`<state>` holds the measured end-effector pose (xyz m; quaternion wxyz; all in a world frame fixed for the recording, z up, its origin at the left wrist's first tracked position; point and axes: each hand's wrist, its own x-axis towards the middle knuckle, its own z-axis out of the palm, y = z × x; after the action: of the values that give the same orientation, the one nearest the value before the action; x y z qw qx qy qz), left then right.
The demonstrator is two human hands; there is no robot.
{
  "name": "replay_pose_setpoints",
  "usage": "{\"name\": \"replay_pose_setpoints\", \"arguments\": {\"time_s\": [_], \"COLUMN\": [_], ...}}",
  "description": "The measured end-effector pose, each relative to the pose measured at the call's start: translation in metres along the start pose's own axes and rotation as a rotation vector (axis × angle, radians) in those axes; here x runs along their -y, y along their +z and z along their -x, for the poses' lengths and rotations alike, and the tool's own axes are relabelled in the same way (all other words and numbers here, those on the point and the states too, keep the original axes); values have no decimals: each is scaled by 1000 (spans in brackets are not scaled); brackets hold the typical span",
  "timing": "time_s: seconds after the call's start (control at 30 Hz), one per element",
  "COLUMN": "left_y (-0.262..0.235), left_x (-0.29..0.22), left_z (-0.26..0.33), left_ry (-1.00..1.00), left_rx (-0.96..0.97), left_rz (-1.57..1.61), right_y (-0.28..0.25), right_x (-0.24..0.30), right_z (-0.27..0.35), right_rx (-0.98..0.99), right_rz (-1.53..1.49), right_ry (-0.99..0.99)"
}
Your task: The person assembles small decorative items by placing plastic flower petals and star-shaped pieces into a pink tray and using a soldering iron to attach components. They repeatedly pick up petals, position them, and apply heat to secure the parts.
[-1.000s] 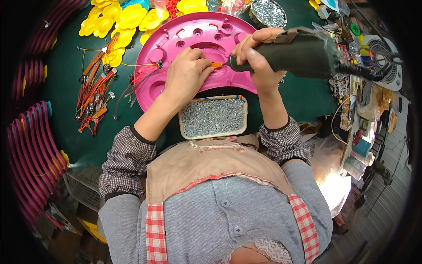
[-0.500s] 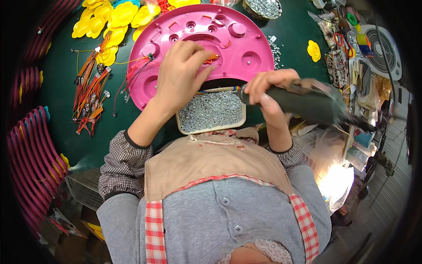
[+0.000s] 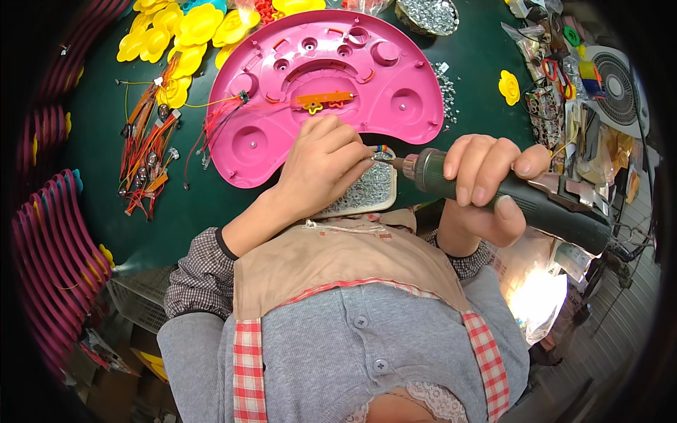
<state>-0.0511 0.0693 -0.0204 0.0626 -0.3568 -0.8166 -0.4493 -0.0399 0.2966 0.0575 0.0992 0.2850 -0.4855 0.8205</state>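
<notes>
- Shallow pale rectangular tray heaped with small silver screws, sitting at the near table edge, largely covered by the left hand.
- Round dish of more silver screws at the far edge, just beyond the pink shell; loose screws scattered beside the shell's right rim.
- Dark green table surface under everything.
- Large pink half-round moulded plastic shell lying hollow side up, with an orange strip fixed near its middle and thin red wires trailing off its left end.
- Pile of yellow flower-shaped plastic pieces at far left; single yellow flower piece lying apart on the right.
- Bundle of red and orange wire harnesses lying left of the shell.
- Stacked purple ribbed plastic parts curving along the far left side.
- Cluttered bench to the right with a small white fan, tools and packets.
- Left hand curled over the tray, fingertips pinched together on something small at the driver's tip; too small to identify.
- Right hand wrapped tight around a dark green electric screwdriver, held nearly level, its tip pointing left and meeting the left fingertips just above the tray, near the shell's near edge.
</notes>
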Motion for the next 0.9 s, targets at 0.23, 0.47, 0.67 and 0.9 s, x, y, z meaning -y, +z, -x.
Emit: {"name": "replay_pose_setpoints", "arguments": {"time_s": [0.23,0.47,0.67,0.9], "left_y": [-12,-12,-17,-48], "left_x": [-2,5,3,15], "left_z": [3,9,10,-5], "left_ry": [15,66,91,70], "left_rx": [-74,-58,-69,-220], "left_rz": [108,104,64,-265], "right_y": [7,15,23,24], "right_x": [-3,-6,-5,-35], "right_z": [-8,-10,-11,-34], "right_rx": [4,80,23,52], "right_rz": [51,48,-35,129], "right_ry": [26,14,70,-1]}}
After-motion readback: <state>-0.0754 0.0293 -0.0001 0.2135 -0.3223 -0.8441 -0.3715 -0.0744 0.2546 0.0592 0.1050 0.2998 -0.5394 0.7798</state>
